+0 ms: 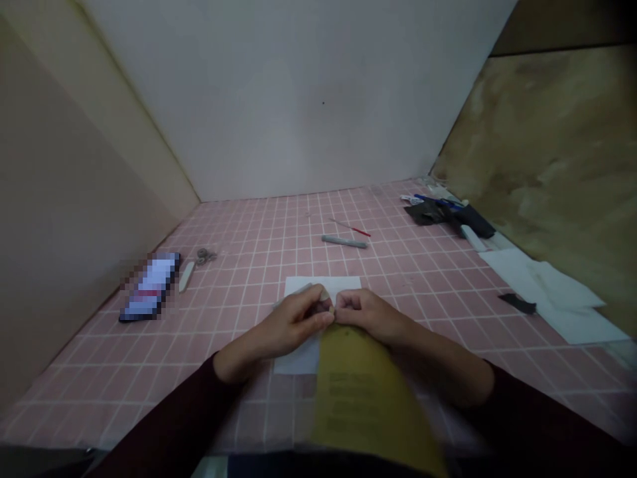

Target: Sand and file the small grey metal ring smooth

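A yellow sheet (368, 392) with faint dark print hangs from my fingertips toward the table's front edge. My right hand (365, 312) pinches its upper end, with fingers curled. Close against it, my left hand (306, 315) is also closed in a pinch at the sheet's upper left corner; the tips of both hands meet there. Anything small between the fingertips is too hidden to make out. Under the hands lies white paper (297, 363), partly covered by the yellow sheet. A thin pale strip (293, 294) shows just behind my left hand.
On the pink tiled table (239, 265) lie a phone (152, 285), a white stick (186, 276) and a grey coil (204, 255) at left. A grey rod (343, 241) and red-handled tool (361, 232) lie beyond my hands. Black scraps (428, 212) and white sheets (552, 292) are at right.
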`<state>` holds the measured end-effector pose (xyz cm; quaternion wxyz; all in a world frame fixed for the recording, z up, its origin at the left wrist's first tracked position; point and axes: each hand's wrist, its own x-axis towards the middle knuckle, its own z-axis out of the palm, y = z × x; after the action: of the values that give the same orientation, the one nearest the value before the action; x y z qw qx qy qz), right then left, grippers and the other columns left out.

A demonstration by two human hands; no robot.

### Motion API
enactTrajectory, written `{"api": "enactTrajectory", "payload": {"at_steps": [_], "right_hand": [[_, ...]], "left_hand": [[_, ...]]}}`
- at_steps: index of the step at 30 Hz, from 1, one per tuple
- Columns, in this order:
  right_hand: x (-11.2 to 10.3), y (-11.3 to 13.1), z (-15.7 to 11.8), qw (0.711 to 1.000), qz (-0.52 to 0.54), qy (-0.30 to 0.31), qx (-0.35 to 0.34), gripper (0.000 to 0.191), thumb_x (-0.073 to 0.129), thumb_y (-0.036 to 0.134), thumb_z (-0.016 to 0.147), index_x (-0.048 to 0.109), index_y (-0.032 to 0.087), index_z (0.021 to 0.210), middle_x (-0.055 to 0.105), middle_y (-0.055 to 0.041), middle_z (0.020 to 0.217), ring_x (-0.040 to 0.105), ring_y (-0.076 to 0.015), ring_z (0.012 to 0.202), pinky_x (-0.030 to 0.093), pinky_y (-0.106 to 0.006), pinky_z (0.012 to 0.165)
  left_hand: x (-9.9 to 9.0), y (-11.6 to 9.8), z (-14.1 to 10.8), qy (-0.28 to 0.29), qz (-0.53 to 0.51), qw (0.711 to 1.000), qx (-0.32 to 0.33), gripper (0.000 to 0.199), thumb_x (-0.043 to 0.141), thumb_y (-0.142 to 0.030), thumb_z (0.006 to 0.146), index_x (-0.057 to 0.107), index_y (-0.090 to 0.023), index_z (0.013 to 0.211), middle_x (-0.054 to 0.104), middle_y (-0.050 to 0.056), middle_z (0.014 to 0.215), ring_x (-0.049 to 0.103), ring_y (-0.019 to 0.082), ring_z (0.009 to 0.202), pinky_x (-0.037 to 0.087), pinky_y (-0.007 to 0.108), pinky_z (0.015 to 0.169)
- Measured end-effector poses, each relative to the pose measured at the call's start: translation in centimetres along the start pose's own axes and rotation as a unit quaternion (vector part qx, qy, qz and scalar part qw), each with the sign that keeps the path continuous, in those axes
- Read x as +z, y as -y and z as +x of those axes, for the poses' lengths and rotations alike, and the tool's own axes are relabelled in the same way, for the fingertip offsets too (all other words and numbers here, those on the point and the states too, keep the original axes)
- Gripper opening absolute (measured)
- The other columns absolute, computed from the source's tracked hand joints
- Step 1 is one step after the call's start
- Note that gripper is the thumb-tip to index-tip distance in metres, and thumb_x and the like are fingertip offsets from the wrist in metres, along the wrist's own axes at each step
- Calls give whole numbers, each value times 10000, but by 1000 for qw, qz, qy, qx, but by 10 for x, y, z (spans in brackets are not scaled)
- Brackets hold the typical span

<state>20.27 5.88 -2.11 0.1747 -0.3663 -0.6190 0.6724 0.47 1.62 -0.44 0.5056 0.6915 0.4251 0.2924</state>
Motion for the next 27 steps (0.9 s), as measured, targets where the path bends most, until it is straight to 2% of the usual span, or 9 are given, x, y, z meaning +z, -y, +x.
{"api": "enactTrajectory", "payload": {"at_steps": [3, 6, 10, 13, 16, 18, 22, 24, 27], "right_hand": [[-4, -4, 4, 990, 95, 72, 72, 279, 658, 408, 707, 494, 186, 746, 439, 49, 619, 366, -83, 520, 283, -245, 526], [0, 1, -1, 999, -28, -16, -12, 233, 642, 350, 733, 479, 188, 698, 444, 40, 624, 387, -98, 567, 292, -253, 557], [5, 6, -6, 971, -185, -93, -120, 174, 597, 274, 761, 481, 187, 665, 480, 21, 642, 419, -121, 634, 303, -268, 607], [2, 2, -1, 999, -40, -3, -13, 237, 624, 361, 748, 472, 189, 690, 445, 35, 631, 388, -103, 578, 298, -252, 558], [0, 0, 1, 996, 40, 55, 51, 265, 636, 391, 721, 464, 190, 705, 422, 47, 618, 364, -89, 538, 283, -245, 532], [2, 3, -2, 999, -43, -1, -10, 234, 621, 349, 727, 456, 190, 679, 436, 38, 627, 383, -97, 565, 288, -251, 550], [7, 10, -10, 957, -231, -86, -156, 142, 549, 265, 781, 478, 190, 685, 483, 24, 631, 421, -116, 606, 299, -273, 603], [7, 9, -8, 972, -188, -72, -123, 179, 563, 305, 780, 465, 191, 681, 470, 24, 632, 412, -114, 600, 302, -270, 594], [4, 5, -2, 999, -26, 24, 13, 273, 614, 414, 727, 454, 195, 698, 429, 34, 634, 376, -105, 568, 303, -259, 554]], "left_hand": [[2, -3, 0, -14, 20, 1000, 20, 228, 556, -401, 926, 508, -183, 874, 473, 2, 822, 419, 148, 753, 349, 279, 680], [4, 5, 3, 8, -92, 995, -47, 248, 558, -411, 920, 482, -183, 856, 426, -26, 739, 373, 122, 654, 301, 251, 589], [3, 10, 3, 28, -151, 985, -78, 268, 569, -409, 913, 469, -183, 811, 398, -42, 692, 342, 108, 612, 283, 241, 564], [0, 3, -1, 18, -97, 994, -39, 237, 600, -398, 900, 504, -185, 865, 460, -15, 787, 409, 126, 700, 336, 248, 618], [-2, -1, -2, 19, -79, 996, -21, 218, 621, -379, 890, 528, -182, 898, 490, -2, 832, 439, 136, 749, 360, 256, 659], [-1, 2, 0, 27, -114, 992, -46, 219, 633, -364, 879, 521, -176, 884, 486, -13, 784, 440, 124, 701, 354, 255, 639], [-1, 8, 2, 50, -163, 982, -80, 254, 600, -389, 892, 497, -171, 814, 455, -33, 694, 417, 105, 604, 338, 256, 592], [-2, 6, 1, 40, -129, 989, -57, 254, 587, -397, 902, 501, -172, 822, 451, -31, 708, 414, 110, 621, 340, 259, 600], [-4, 1, -3, 12, -22, 1000, -12, 234, 592, -401, 906, 519, -181, 876, 469, -17, 770, 419, 125, 684, 348, 263, 628]]}}
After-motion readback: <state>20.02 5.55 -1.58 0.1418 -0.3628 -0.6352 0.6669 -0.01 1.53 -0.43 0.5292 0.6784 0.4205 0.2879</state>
